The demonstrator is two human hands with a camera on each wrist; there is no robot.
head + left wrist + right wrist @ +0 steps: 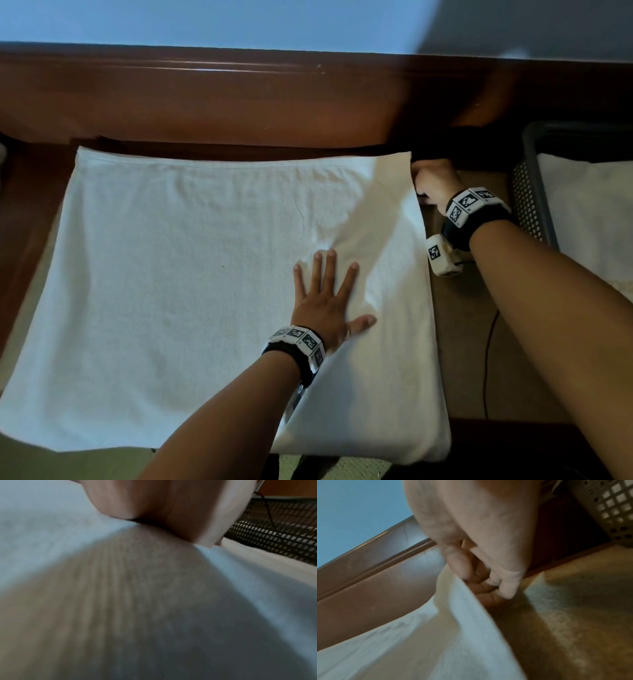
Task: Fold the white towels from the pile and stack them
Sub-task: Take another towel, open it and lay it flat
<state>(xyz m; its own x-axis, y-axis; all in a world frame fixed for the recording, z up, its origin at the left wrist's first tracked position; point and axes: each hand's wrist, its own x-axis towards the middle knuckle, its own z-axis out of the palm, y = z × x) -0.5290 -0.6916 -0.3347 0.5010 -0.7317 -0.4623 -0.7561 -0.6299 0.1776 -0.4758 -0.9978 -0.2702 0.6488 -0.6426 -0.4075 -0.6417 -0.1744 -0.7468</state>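
1. A white towel (191, 281) lies spread across a tan-topped surface (462, 342) in front of a dark wooden ledge (239, 99). Its far edge runs along the foot of the ledge, and its near edge reaches the front of the surface.

2. The left hand (323, 301) lies flat on the towel right of its middle, fingers straight and spread wide, thumb out to the side. The palm appears to serve as an anchor, pinning the cloth so it cannot slide while the other hand works. The left wrist view shows the heel of the hand bedded in the terry.

3. The right hand (435, 183) is at the towel's far right corner, fingers curled in and pinching the edge. The right wrist view shows the fingers (506, 584) folded around the hem, with the cloth lifted slightly off the surface there. The grip looks meant to pull the corner square, or to start carrying it over for a fold; which one cannot be told.

4. A smooth diagonal crease runs from the held corner toward the flat palm, suggesting the cloth is drawn taut between the two hands.

5. At far right stands a dark mesh basket (527, 202) holding more white towels (589, 219), close to the working arm.
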